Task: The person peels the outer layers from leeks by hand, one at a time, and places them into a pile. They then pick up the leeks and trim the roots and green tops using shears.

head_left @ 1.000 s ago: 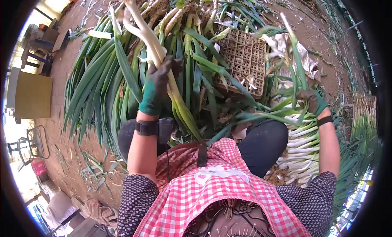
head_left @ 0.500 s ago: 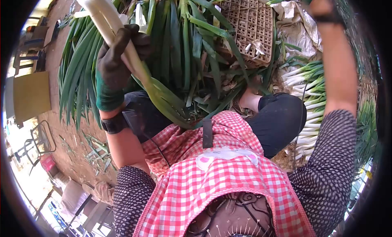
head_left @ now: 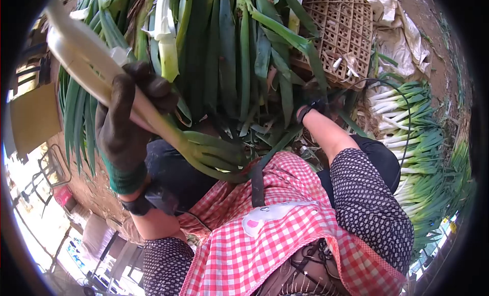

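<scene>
My left hand (head_left: 122,112), in a dark-palmed glove with a green cuff, is closed around thick large green onions (head_left: 84,56). Their pale stalks point up and left, while the green leaves (head_left: 214,153) trail down over my lap. Low between my knee and the big pile of large green onions (head_left: 216,56), my right hand (head_left: 317,96) is dark and smeared, its fingers not readable. Peeled leaf scraps (head_left: 262,135) lie on the ground beside it.
A woven plastic crate (head_left: 338,31) stands behind the right hand. Cleaned green onions (head_left: 402,138) lie in a row at the right, near a crumpled whitish sack (head_left: 395,36). A cable (head_left: 407,100) loops by my knee. A tan board (head_left: 33,117) stands at the left.
My right hand has come down from the upper right to the ground near the crate. My left hand, still holding the green onions, has shifted left and nearer the camera.
</scene>
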Demonstrator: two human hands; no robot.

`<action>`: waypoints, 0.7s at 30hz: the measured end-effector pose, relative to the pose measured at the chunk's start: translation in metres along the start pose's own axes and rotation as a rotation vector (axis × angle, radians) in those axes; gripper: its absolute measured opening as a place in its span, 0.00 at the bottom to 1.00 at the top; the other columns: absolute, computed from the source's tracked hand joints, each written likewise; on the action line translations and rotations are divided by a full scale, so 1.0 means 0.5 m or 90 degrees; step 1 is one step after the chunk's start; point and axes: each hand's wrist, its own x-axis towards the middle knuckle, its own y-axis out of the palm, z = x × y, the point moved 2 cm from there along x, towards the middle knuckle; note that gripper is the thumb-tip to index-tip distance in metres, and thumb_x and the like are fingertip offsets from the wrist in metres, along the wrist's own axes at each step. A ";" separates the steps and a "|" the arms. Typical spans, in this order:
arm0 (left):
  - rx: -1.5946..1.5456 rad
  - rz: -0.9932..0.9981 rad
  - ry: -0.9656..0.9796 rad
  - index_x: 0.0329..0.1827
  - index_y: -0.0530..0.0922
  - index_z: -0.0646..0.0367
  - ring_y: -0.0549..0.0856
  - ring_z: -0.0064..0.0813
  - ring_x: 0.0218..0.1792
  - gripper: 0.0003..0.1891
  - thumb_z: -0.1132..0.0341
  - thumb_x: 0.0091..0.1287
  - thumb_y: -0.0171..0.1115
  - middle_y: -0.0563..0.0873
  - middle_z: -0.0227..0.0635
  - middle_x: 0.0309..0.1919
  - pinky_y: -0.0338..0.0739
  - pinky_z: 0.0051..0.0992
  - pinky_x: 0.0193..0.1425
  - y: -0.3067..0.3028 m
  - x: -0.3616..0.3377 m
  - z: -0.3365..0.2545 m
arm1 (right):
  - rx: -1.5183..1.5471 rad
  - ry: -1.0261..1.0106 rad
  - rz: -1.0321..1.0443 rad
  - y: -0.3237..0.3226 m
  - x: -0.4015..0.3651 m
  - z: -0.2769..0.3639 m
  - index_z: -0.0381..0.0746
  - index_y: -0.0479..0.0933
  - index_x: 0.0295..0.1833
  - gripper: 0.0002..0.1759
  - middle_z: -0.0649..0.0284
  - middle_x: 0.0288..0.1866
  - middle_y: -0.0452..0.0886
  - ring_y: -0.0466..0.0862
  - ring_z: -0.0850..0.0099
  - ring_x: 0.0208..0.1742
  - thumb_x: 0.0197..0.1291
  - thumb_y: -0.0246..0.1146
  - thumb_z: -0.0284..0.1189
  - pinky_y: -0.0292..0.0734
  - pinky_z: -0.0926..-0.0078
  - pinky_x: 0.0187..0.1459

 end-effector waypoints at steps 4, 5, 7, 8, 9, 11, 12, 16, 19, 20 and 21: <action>0.026 -0.020 -0.003 0.58 0.74 0.69 0.84 0.38 0.35 0.21 0.56 0.76 0.53 0.84 0.46 0.36 0.80 0.35 0.42 0.007 -0.011 -0.006 | 0.029 0.014 0.034 0.061 -0.074 0.003 0.40 0.80 0.50 0.18 0.55 0.41 0.85 0.86 0.59 0.45 0.57 0.65 0.37 0.80 0.62 0.48; 0.030 -0.009 -0.001 0.58 0.74 0.69 0.84 0.38 0.35 0.22 0.56 0.76 0.53 0.84 0.45 0.36 0.80 0.35 0.42 0.013 -0.014 -0.008 | 0.034 0.018 0.039 0.079 -0.093 0.007 0.40 0.80 0.49 0.17 0.55 0.41 0.85 0.86 0.59 0.44 0.57 0.65 0.37 0.80 0.62 0.48; 0.045 -0.010 -0.002 0.59 0.73 0.68 0.84 0.38 0.34 0.22 0.56 0.77 0.52 0.84 0.45 0.35 0.80 0.35 0.42 0.023 -0.018 -0.014 | 0.049 0.027 0.046 0.100 -0.121 0.012 0.40 0.80 0.48 0.16 0.56 0.40 0.85 0.86 0.60 0.43 0.57 0.65 0.37 0.80 0.63 0.47; 0.049 -0.008 0.004 0.59 0.73 0.68 0.84 0.39 0.34 0.22 0.56 0.77 0.52 0.84 0.45 0.35 0.80 0.35 0.42 0.024 -0.015 -0.013 | 0.055 0.035 0.044 0.109 -0.127 0.014 0.40 0.81 0.48 0.16 0.56 0.39 0.85 0.86 0.60 0.43 0.57 0.64 0.37 0.80 0.63 0.46; 0.055 -0.006 0.009 0.59 0.73 0.68 0.84 0.39 0.34 0.22 0.55 0.77 0.52 0.84 0.45 0.35 0.80 0.35 0.41 0.025 -0.013 -0.010 | 0.056 0.041 0.040 0.112 -0.128 0.014 0.41 0.81 0.47 0.15 0.56 0.39 0.85 0.86 0.61 0.42 0.57 0.64 0.37 0.80 0.63 0.46; 0.061 -0.011 0.004 0.59 0.74 0.68 0.84 0.39 0.35 0.21 0.56 0.77 0.52 0.84 0.45 0.35 0.80 0.35 0.41 0.029 -0.010 -0.006 | 0.062 0.048 0.031 0.117 -0.104 0.008 0.41 0.81 0.46 0.14 0.57 0.38 0.85 0.86 0.61 0.41 0.57 0.64 0.36 0.80 0.63 0.45; 0.060 -0.017 -0.003 0.59 0.74 0.68 0.85 0.39 0.35 0.21 0.56 0.77 0.52 0.84 0.45 0.35 0.80 0.36 0.41 0.030 -0.008 -0.006 | 0.062 0.050 0.027 0.109 -0.084 0.004 0.41 0.81 0.46 0.14 0.57 0.37 0.85 0.86 0.62 0.41 0.57 0.64 0.36 0.80 0.64 0.45; 0.069 -0.021 -0.001 0.59 0.74 0.69 0.86 0.39 0.37 0.21 0.58 0.76 0.52 0.85 0.45 0.36 0.83 0.37 0.43 0.033 -0.007 -0.006 | 0.057 0.036 0.028 0.062 -0.025 -0.004 0.42 0.82 0.43 0.12 0.59 0.35 0.85 0.86 0.63 0.39 0.57 0.64 0.36 0.80 0.64 0.43; 0.058 -0.033 0.012 0.59 0.74 0.70 0.87 0.38 0.39 0.21 0.59 0.76 0.54 0.86 0.45 0.38 0.85 0.38 0.47 0.025 -0.005 -0.001 | 0.055 0.005 0.033 0.018 -0.041 0.003 0.42 0.83 0.42 0.11 0.59 0.34 0.85 0.86 0.64 0.38 0.57 0.64 0.35 0.80 0.65 0.42; 0.055 -0.019 0.017 0.60 0.74 0.70 0.88 0.38 0.40 0.21 0.59 0.76 0.54 0.86 0.46 0.39 0.85 0.38 0.47 0.022 -0.007 -0.004 | 0.053 -0.011 0.038 0.005 -0.056 0.009 0.42 0.83 0.41 0.10 0.60 0.33 0.85 0.86 0.65 0.37 0.57 0.64 0.35 0.80 0.65 0.41; 0.052 -0.004 0.021 0.60 0.74 0.70 0.88 0.38 0.40 0.21 0.59 0.76 0.55 0.86 0.47 0.40 0.86 0.38 0.48 0.019 -0.011 -0.009 | 0.059 -0.030 0.039 -0.015 -0.075 0.015 0.43 0.83 0.41 0.10 0.60 0.33 0.85 0.86 0.65 0.37 0.58 0.64 0.35 0.80 0.65 0.41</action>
